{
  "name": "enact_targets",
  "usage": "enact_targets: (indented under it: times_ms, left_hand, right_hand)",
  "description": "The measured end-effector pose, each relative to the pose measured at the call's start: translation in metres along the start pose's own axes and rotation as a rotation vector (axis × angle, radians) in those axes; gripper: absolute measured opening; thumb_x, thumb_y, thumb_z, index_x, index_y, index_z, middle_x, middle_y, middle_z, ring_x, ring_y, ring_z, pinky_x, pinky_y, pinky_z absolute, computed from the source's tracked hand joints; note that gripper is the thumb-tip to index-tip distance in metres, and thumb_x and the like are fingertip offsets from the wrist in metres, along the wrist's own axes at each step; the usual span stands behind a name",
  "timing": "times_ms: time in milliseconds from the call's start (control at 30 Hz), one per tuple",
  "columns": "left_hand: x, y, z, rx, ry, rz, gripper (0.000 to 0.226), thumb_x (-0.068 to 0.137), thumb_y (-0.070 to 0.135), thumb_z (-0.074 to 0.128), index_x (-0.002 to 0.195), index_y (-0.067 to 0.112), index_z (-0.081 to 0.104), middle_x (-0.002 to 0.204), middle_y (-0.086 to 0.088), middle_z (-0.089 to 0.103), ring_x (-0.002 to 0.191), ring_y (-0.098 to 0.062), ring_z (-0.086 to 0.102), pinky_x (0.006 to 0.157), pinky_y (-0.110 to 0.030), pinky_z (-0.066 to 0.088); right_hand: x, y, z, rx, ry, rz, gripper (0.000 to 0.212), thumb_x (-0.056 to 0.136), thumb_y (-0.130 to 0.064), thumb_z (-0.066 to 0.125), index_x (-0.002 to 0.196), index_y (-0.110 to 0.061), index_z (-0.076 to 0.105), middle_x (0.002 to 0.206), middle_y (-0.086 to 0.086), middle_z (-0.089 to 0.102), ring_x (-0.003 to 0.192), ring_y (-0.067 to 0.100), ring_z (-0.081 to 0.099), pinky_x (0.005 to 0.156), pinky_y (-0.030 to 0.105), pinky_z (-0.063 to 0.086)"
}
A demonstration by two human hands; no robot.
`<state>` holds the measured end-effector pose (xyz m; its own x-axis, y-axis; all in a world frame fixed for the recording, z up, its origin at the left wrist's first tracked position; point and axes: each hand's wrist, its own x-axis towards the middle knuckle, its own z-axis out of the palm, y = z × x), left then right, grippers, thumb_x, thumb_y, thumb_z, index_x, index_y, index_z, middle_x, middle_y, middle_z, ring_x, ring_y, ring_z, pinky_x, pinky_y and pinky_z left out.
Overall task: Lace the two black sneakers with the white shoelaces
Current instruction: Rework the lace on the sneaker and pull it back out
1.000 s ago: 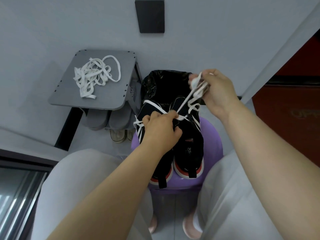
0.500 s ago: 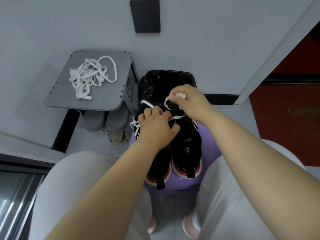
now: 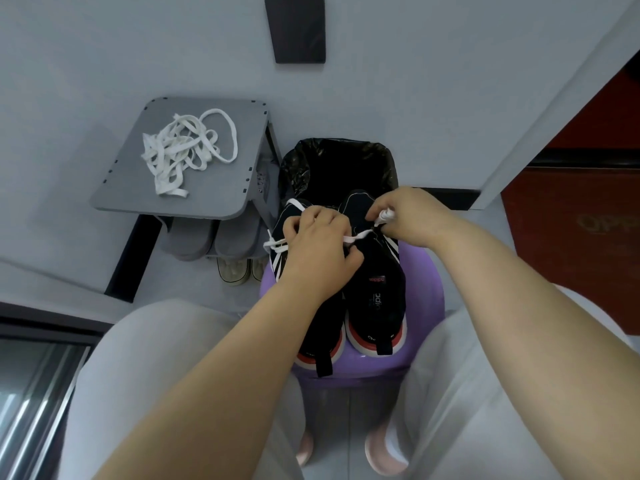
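The two black sneakers (image 3: 377,271) sit side by side on the purple stool (image 3: 427,292), between the person's knees. The left hand (image 3: 318,244) curls its fingers round the white lace (image 3: 360,234) at the eyelets; the right hand (image 3: 412,216) pinches the bunched free end. If either grip slackens, the lace could slide back out, and a hard tug might tip the sneakers into the bin (image 3: 339,157) behind. A second ago the right hand was up high, drawing the lace taut; now it is low by the toe.
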<state>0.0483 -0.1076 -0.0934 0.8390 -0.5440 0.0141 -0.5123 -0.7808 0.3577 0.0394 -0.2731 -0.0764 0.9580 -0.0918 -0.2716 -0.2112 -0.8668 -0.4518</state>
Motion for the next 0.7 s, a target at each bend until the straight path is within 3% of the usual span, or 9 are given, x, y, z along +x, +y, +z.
enact_targets:
  times_ms: [167,267,333,467,533,567,633,700]
  left_hand:
    - [0.0,0.001,-0.004,-0.08,-0.057,-0.011,0.01,0.085,0.027,0.053,0.093,0.023,0.048,0.076,0.013,0.048,0.092,-0.011,0.05,0.102,-0.033,0.014]
    - [0.001,0.0,-0.006,-0.091,-0.066,-0.011,0.029,0.084,0.026,0.053,0.112,0.024,0.05,0.096,0.014,0.057,0.1,-0.012,0.051,0.101,-0.032,0.013]
    - [0.001,0.0,-0.006,-0.072,-0.078,-0.016,0.038,0.084,0.027,0.053,0.122,0.026,0.048,0.11,0.012,0.059,0.109,-0.013,0.048,0.102,-0.033,0.013]
    - [0.001,0.001,-0.004,-0.04,-0.069,-0.012,0.042,0.086,0.029,0.052,0.127,0.028,0.049,0.122,0.011,0.057,0.119,-0.015,0.04,0.099,-0.031,0.01]
    - [0.0,0.001,-0.003,-0.016,-0.059,-0.007,0.041,0.086,0.03,0.051,0.127,0.027,0.05,0.122,0.01,0.057,0.121,-0.017,0.036,0.097,-0.03,0.008]
    - [0.0,0.002,-0.003,0.01,-0.055,-0.004,0.041,0.086,0.031,0.05,0.127,0.027,0.05,0.12,0.01,0.057,0.12,-0.018,0.035,0.096,-0.03,0.008]
    - [0.0,0.002,-0.004,0.073,-0.049,-0.008,0.039,0.087,0.035,0.048,0.125,0.027,0.051,0.117,0.008,0.056,0.117,-0.02,0.034,0.094,-0.03,0.009]
    - [0.0,0.002,-0.004,0.111,-0.038,-0.02,0.038,0.086,0.039,0.047,0.122,0.027,0.052,0.113,0.006,0.056,0.114,-0.021,0.035,0.093,-0.032,0.01]
  right_hand:
    - [0.002,0.004,0.007,-0.116,0.053,0.096,0.01,0.083,-0.019,0.065,0.09,-0.023,0.072,0.097,0.001,0.065,0.097,0.021,0.06,0.07,0.027,0.04]
    - [0.007,0.008,0.012,-0.031,0.121,0.06,0.011,0.088,-0.018,0.06,0.088,-0.017,0.07,0.093,0.001,0.052,0.092,0.023,0.056,0.071,0.028,0.039]
    - [0.009,0.002,0.007,0.24,0.232,0.094,0.013,0.093,-0.015,0.052,0.091,-0.015,0.064,0.091,0.004,0.054,0.079,0.017,0.054,0.067,0.027,0.04]
    - [0.004,-0.008,-0.018,1.299,0.461,0.19,0.019,0.097,-0.008,0.041,0.082,-0.014,0.052,0.072,0.002,0.068,0.062,0.018,0.059,0.063,0.03,0.044]
    - [0.001,-0.007,-0.024,1.499,0.46,0.25,0.018,0.097,-0.005,0.04,0.084,-0.013,0.049,0.065,0.003,0.06,0.057,0.017,0.057,0.06,0.029,0.05]
    - [0.0,-0.008,-0.024,1.39,0.439,0.274,0.016,0.095,-0.005,0.039,0.085,-0.012,0.05,0.065,0.005,0.055,0.056,0.018,0.053,0.056,0.026,0.05]
    - [-0.001,-0.006,-0.018,0.759,0.328,0.26,0.015,0.091,-0.01,0.042,0.088,-0.004,0.056,0.075,0.016,0.058,0.066,0.03,0.055,0.055,0.028,0.052]
    - [-0.001,-0.004,-0.007,0.218,0.147,0.172,0.025,0.088,-0.022,0.053,0.092,-0.001,0.064,0.094,0.018,0.065,0.089,0.034,0.06,0.073,0.036,0.052]
